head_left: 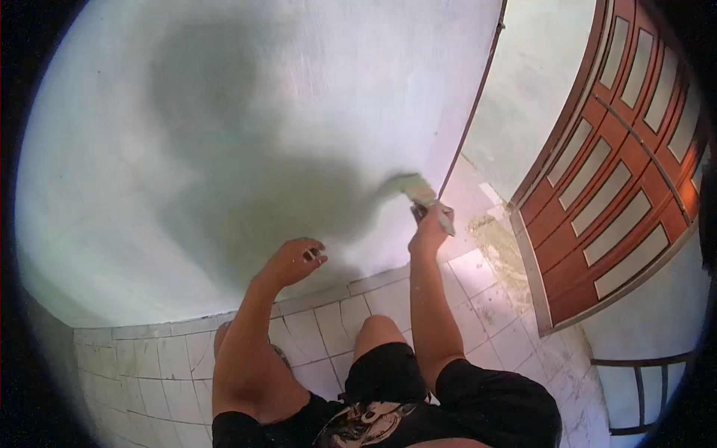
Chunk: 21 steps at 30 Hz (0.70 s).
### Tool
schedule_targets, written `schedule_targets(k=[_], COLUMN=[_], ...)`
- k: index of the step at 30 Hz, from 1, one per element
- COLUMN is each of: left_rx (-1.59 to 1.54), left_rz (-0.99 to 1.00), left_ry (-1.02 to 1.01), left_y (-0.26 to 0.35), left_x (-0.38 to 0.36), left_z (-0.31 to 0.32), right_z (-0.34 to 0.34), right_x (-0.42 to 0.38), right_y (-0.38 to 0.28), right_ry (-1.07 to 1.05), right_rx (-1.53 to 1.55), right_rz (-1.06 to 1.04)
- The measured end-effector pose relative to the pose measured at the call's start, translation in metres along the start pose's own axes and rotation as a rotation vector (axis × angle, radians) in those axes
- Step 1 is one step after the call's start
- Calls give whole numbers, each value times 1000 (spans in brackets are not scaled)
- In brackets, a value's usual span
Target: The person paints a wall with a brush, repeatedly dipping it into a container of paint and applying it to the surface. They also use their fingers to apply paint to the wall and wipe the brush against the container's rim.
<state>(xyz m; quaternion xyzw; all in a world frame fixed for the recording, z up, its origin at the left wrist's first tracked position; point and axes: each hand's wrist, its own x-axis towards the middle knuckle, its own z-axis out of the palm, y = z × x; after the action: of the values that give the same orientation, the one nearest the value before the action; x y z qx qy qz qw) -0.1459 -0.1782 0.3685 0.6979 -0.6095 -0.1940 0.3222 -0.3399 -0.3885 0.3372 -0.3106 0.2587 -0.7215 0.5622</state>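
Observation:
My right hand [428,235] grips the handle of a paintbrush [422,196]. Its bristles press against the pale green wall [246,127] low down, close to the wall's right corner. My left hand [295,261] hangs loosely curled near the wall's base, holding nothing that I can see, its fingers bent and slightly apart. I am crouched, with one bare knee [377,328] up between my arms and black shorts below it.
White floor tiles [328,321] run along the wall's foot. A red-brown panelled door [620,179] stands at the right, with a stained patch of floor [504,250] before it. A dark metal railing [642,388] shows at the lower right.

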Motion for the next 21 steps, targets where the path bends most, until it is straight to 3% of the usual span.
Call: schedule_targets(k=[1, 3, 7, 9, 10, 13, 14, 16, 17, 19, 21], left_rx=[14, 23, 5, 21, 48, 75, 69, 78, 86, 71, 50], left_rz=[-22, -57, -47, -50, -50, -40, -37, -23, -10, -23, -38], left_ry=[-9, -27, -60, -69, -64, -31, -13, -10, -19, -16, -33], left_y=[1, 1, -5, -6, -7, -8, -9, -7, -6, -9, -12], left_x=[-2, -6, -7, -5, -6, -7, -8, -9, -11, -13, -13], left_z=[0, 2, 2, 1, 0, -4, -6, -8, -9, -6, -1], right_z=[11, 58, 141, 150, 135, 82, 56, 7, 2, 5, 41], right_x=[4, 17, 36, 53, 64, 24, 25, 25, 19, 8, 9], right_y=[-19, -68, -135, -119, -97, -48, -14, 35, 29, -2, -53], right_ry=[11, -61, -235, -249, -225, -176, -200, -165, -171, -160, -180], right_rx=[51, 50, 118, -48, -308, -639, -464, -441, -441, -234, -330], right_rz=[-15, -308, -556, -615, -845, -817, -683, -513, -508, -200, -349])
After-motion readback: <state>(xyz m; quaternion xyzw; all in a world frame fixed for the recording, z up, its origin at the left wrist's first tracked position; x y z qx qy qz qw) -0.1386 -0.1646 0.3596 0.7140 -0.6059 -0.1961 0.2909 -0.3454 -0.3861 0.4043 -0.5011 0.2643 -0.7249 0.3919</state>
